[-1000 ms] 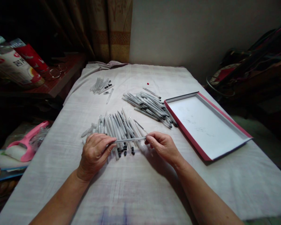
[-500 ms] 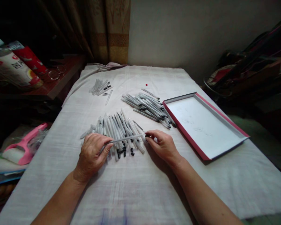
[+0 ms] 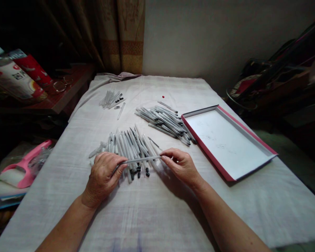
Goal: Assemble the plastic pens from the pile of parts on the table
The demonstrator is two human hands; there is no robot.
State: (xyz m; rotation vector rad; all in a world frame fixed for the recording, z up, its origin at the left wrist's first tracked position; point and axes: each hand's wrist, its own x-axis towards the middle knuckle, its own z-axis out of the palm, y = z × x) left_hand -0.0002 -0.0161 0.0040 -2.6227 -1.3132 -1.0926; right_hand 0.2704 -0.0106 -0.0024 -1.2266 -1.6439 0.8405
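A slim grey, translucent pen [image 3: 144, 159] stretches level between my two hands, above a pile of pen parts. My left hand [image 3: 103, 178] is closed around its left end, thumb against forefinger. At the other end, the thumb and forefinger of my right hand [image 3: 180, 164] pinch the tip; the small black end plug is hidden by the fingers. Beneath lie clear pen barrels [image 3: 123, 143] with some dark refills among them. Several loose black plugs [image 3: 139, 169] rest at the pile's near edge.
Pens with black ends [image 3: 162, 120] are heaped beside a shallow pink-rimmed box lid [image 3: 208, 155]. Farther back lie clear caps [image 3: 110, 99] and a red plug [image 3: 163, 97]. At left are a jar [image 3: 13, 78], glasses [image 3: 59, 86] and a pink-handled tool [image 3: 28, 168].
My right hand has moved slightly left and down, bringing its fingertips onto the pen's end. The black plug it held just off that end is now out of sight.
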